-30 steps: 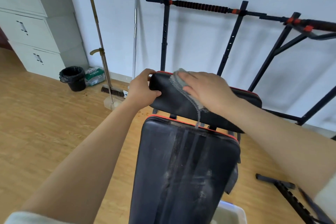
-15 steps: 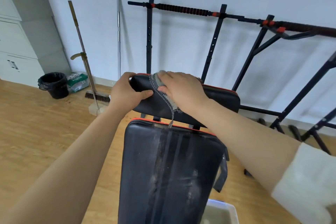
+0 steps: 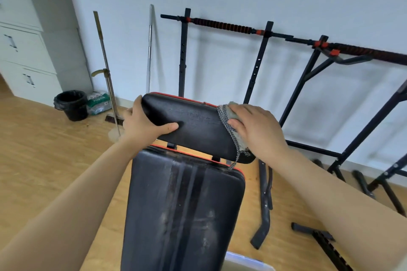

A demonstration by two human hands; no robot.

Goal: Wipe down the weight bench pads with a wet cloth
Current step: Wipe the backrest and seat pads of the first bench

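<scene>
Black head pad lies crosswise, long axis left-right | left hand grips its left end | right hand presses cloth flat on its right end

**Count at the bench**

Bench pads, 2: upper pad under the fingers, lower pad below them. Cloth, 1, beneath the right fingers. Hands, 2: left hand, right hand. Beyond the left fingers: bin, 1; broom, 1.
</scene>
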